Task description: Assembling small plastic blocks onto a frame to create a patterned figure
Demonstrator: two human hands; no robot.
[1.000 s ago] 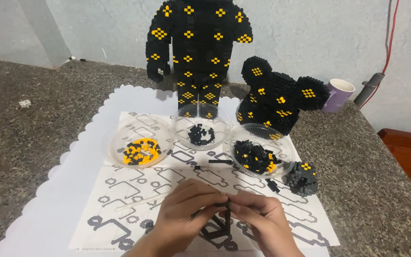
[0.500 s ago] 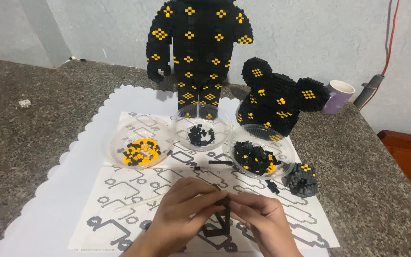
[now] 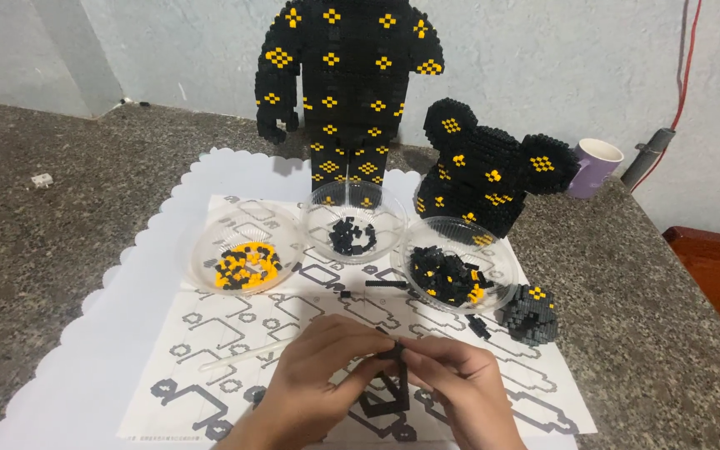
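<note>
My left hand (image 3: 318, 375) and my right hand (image 3: 460, 385) meet low in the middle of the view, both pinching a small black frame of tiny building bricks (image 3: 389, 382) that stands upright between the fingertips. The frame hangs just above a printed instruction sheet (image 3: 235, 333). Beyond my hands stand three clear round dishes: one with yellow and black bricks (image 3: 246, 265), one with a few black bricks (image 3: 352, 233), one with black bricks and some yellow (image 3: 450, 277).
A tall black headless brick figure body with yellow marks (image 3: 347, 83) stands at the back, its round-eared head (image 3: 485, 171) beside it. A small dark brick piece (image 3: 529, 313) lies right of the dishes. A purple cup (image 3: 593, 165) and a white scalloped mat (image 3: 139, 275) are on the granite counter.
My hands have stayed together on the black brick frame, with the fingers shifting slightly around it. Nothing else has moved.
</note>
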